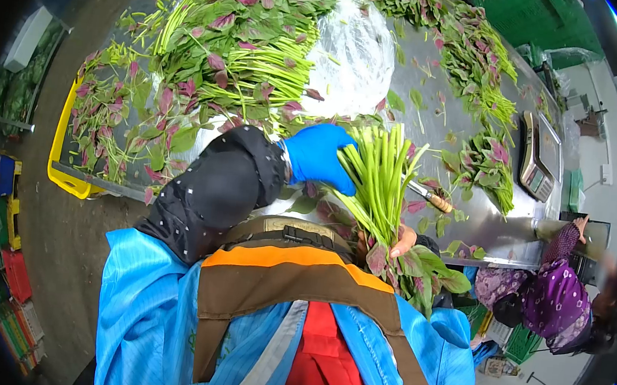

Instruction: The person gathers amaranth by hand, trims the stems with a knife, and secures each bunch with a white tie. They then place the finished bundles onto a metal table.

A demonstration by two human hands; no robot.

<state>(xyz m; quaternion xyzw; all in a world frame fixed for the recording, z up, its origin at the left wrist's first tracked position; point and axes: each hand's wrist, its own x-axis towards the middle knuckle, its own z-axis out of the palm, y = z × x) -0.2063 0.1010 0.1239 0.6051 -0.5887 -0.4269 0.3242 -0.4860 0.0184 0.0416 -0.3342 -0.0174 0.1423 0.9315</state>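
Observation:
My left hand, in a blue glove, is at the upper stems of a bunch of leafy greens, its fingers curled against their left side. Bare-skinned, my right hand grips the same bunch lower down, near the purple-green leaves; most of this hand is hidden behind the stems. The cut stem ends point away from me and the leaves hang toward my body. Just right of the bunch, a knife with a wooden handle lies on the metal table, its blade partly hidden behind the stems.
A large pile of greens and clear plastic lie ahead. More bunches line the right side beside a scale. A yellow crate is at the left edge. Another person in purple stands at the right.

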